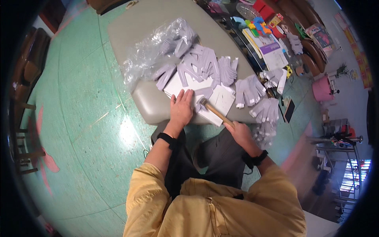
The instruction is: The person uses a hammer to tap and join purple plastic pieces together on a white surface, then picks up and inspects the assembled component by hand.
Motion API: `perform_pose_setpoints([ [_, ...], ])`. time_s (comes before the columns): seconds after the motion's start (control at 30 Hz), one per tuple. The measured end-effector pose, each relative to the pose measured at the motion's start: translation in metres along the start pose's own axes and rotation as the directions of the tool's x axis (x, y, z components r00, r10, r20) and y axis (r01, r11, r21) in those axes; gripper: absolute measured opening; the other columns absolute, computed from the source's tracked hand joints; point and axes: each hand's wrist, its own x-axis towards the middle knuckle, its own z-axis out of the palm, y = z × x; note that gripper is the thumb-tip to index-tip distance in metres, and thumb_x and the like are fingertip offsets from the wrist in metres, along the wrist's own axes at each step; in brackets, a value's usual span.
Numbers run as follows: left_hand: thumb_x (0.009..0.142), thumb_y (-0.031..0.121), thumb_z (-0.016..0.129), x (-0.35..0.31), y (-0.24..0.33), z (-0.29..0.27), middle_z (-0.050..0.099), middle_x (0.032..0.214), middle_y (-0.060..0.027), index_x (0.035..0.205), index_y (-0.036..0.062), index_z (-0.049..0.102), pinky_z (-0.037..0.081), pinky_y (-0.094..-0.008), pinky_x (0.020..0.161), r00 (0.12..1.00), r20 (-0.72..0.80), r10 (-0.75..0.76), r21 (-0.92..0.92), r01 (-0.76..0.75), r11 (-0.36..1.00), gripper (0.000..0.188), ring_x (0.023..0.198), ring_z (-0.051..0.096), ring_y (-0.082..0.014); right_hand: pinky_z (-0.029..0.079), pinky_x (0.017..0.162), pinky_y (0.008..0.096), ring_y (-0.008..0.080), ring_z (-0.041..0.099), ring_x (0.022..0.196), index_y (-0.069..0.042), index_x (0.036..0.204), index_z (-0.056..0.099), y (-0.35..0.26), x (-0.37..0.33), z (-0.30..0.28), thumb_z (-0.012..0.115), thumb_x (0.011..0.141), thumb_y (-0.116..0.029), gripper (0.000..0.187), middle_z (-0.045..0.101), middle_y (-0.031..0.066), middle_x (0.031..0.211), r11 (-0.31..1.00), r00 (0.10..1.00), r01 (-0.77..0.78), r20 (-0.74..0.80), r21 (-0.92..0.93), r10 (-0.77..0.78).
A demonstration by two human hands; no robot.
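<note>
My right hand (241, 136) is wrapped round the wooden handle of a hammer (217, 113). The hammer's head is over a small lilac-grey piece on a white board (223, 100); whether it touches cannot be made out. Flat on the board's left edge lies my left hand (181, 110), fingers stretched out and holding nothing. Just beyond the hands, lilac-grey flat cut pieces (197, 65) are heaped on a padded grey bench (148, 104). More of them form fanned bundles (249, 91) along the bench's right side.
Crumpled clear plastic (148, 55) lies at the bench's far left, partly over some pieces. Beyond the right edge, a dark table carries papers (272, 51) and colourful toy blocks (258, 27). A pink bucket (323, 89) and a metal rack (347, 158) stand farther right.
</note>
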Motion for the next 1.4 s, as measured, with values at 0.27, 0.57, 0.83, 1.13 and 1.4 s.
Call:
perform_pose_setpoints([
  [0.27,0.071,0.014,0.066,0.042,0.021,-0.001,0.06,0.095,-0.0098,0.087,0.0053,0.057,0.043,-0.0387,0.078,0.992,-0.05,-0.117,-0.006,0.117,0.993,0.02,0.095,0.054,-0.0265,0.039,0.053,0.0391,0.0319,0.05,0.053,0.005,0.07,0.053,0.032,-0.013,-0.016,0.055,0.087,-0.042,0.05,0.048,0.0208,0.058,0.902,0.975,-0.213,0.018,0.377,0.223],
  [0.57,0.074,0.011,0.072,0.03,-0.019,0.007,0.057,0.066,-0.0003,0.078,0.0021,0.059,0.043,-0.0239,0.056,0.926,0.285,-0.248,-0.662,0.377,0.648,0.016,0.059,0.051,-0.0084,0.038,0.051,0.0388,0.029,0.049,0.049,0.006,0.067,0.053,0.05,-0.02,-0.003,0.055,0.087,-0.042,0.052,0.046,0.0216,0.056,0.88,0.954,-0.299,0.097,0.371,0.283],
  [0.83,0.077,0.008,0.069,0.034,-0.016,-0.006,0.058,0.069,0.0009,0.082,0.002,0.059,0.042,-0.0208,0.052,0.874,0.453,-0.176,-0.819,0.486,0.306,0.013,0.057,0.051,-0.0059,0.037,0.05,0.0388,0.0271,0.045,0.047,0.007,0.067,0.051,0.05,-0.021,-0.001,0.056,0.086,-0.041,0.051,0.045,0.0213,0.056,0.87,0.951,-0.308,0.104,0.384,0.291],
  [1.13,0.07,0.015,0.072,0.032,-0.007,0.004,0.061,0.064,-0.0074,0.075,0.0004,0.06,0.046,-0.028,0.055,0.934,0.166,-0.316,-0.559,0.353,0.75,0.019,0.056,0.056,-0.0149,0.036,0.05,0.0357,0.022,0.034,0.05,0.006,0.07,0.05,0.028,-0.014,-0.016,0.056,0.088,-0.034,0.044,0.041,0.0191,0.056,0.85,0.965,-0.261,0.103,0.457,0.241],
  [1.4,0.067,0.017,0.07,0.031,0.001,0.007,0.063,0.068,-0.0155,0.077,-0.0007,0.062,0.048,-0.0358,0.061,0.94,0.08,-0.33,-0.446,0.33,0.832,0.022,0.063,0.061,-0.0296,0.039,0.052,0.0383,0.0379,0.043,0.054,0.005,0.072,0.052,-0.014,0.004,-0.016,0.058,0.087,-0.033,0.041,0.047,0.0239,0.061,0.868,0.986,-0.043,-0.117,0.495,0.116],
])
